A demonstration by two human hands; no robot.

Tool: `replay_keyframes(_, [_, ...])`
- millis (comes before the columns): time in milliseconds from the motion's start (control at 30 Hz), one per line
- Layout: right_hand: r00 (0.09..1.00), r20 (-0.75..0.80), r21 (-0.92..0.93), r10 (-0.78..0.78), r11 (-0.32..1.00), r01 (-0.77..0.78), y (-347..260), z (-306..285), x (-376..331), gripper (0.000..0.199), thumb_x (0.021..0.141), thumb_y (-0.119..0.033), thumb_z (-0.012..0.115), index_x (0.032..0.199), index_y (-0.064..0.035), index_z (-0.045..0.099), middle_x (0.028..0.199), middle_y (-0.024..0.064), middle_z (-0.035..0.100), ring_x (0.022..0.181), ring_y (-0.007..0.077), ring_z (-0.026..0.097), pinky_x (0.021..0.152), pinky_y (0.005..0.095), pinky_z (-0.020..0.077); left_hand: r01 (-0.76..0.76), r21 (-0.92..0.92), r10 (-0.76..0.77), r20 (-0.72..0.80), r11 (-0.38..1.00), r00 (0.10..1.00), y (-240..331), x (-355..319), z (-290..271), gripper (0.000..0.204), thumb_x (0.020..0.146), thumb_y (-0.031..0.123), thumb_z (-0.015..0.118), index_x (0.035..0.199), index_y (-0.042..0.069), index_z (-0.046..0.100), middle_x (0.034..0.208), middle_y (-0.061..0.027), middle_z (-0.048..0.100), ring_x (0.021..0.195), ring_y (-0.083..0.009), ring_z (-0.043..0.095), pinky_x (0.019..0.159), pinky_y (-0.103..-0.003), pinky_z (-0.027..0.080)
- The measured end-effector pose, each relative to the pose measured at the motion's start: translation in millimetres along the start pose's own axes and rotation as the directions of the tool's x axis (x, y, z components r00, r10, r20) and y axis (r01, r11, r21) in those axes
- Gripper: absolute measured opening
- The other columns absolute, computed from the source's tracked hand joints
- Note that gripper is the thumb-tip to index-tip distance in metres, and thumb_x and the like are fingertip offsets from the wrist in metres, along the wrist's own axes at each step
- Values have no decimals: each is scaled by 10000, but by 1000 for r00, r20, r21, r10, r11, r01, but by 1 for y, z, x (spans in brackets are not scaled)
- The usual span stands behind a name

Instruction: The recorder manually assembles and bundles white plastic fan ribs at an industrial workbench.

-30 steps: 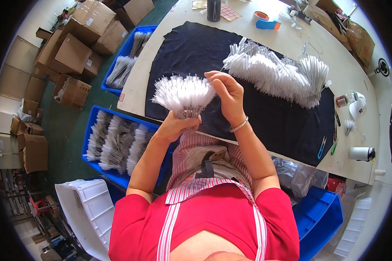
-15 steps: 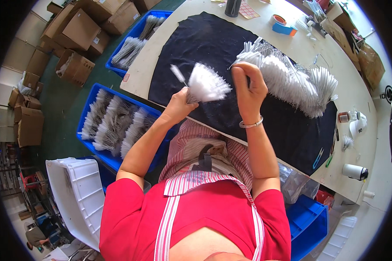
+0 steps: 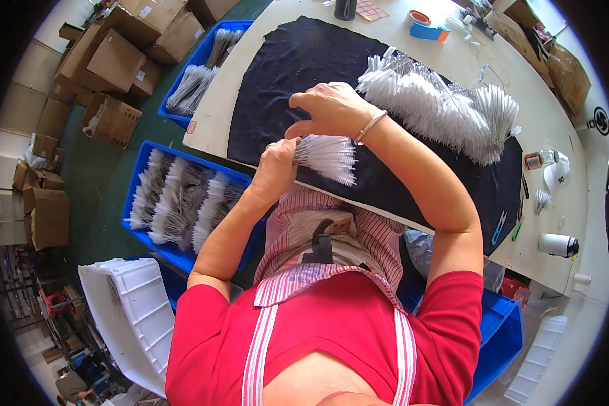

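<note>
My left hand (image 3: 276,166) is closed around the wire stems of a bundle of white-bristled brushes (image 3: 328,160), whose bristles fan out to the right over the front edge of the dark cloth (image 3: 277,81). Just above it reaches my right hand (image 3: 335,111), with its thumb and forefinger curved apart and nothing visible between them. Its thumb tip is close to the left hand's fingers; whether they touch I cannot tell. A long pile of similar white brushes with thin wire stems (image 3: 430,101) lies across the cloth, farther right.
Left of the table, a blue crate (image 3: 247,177) holds rows of brushes, with another blue crate (image 3: 166,111) behind it. A white crate (image 3: 139,311) stands near left. On the table are tape rolls (image 3: 426,30), a jar (image 3: 534,160), a white bottle (image 3: 555,245) and blue-handled tweezers (image 3: 499,227).
My right hand has swung left from beside the pile to above my left hand. The single brush that stuck out apart from the bundle no longer shows, and the bundle has tilted to the right.
</note>
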State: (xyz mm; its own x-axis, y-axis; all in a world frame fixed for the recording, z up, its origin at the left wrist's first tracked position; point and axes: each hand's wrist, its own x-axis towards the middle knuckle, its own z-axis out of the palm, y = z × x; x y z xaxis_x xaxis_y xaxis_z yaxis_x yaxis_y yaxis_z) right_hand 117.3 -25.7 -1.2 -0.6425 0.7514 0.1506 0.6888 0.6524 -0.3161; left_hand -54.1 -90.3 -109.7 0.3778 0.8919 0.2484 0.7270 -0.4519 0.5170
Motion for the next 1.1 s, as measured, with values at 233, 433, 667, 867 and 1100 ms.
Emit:
replay_keyframes(233, [989,-145,-39,-36,999,31,26,3,-1,210,773,-302,669,791,-95,637,687,105,648,682,296,649,617,386,510,-25,4,25,-17,1000,1000,0,3,-8,389,692,-56,629,1067,-5,536,882,-210,626,835,-373,610,738,-430,496])
replay_keyframes(433, [907,-376,87,188,982,-167,65,-60,-19,200,798,-237,664,856,-45,673,661,96,637,585,170,613,586,292,478,441,-897,-244,420,38,874,-20,-6,-19,149,789,60,700,910,31,618,798,-73,639,635,-147,609,550,-268,499])
replay_keyframes(667, [978,-37,568,204,810,-147,40,-11,-15,229,774,-209,727,812,0,641,637,-14,565,590,47,488,531,228,415,503,-852,-225,524,-149,821,-5,-2,-18,280,807,74,689,1064,45,580,959,-129,657,759,-175,648,630,-313,559])
replay_keyframes(867, [914,-308,497,263,864,-81,28,26,-5,199,761,-181,728,805,-24,615,592,11,540,566,55,486,524,250,418,595,-767,-122,632,-238,766,-8,-4,-18,286,786,56,701,1046,65,583,936,-89,647,781,-186,646,639,-356,556])
replay_keyframes(1100, [850,-435,390,298,913,-120,29,67,-15,247,887,-286,579,833,-49,532,661,183,601,656,373,613,562,442,461,476,-876,-67,481,-80,874,-7,-10,17,344,772,43,696,1080,29,542,857,-70,622,756,-182,627,686,-306,520])
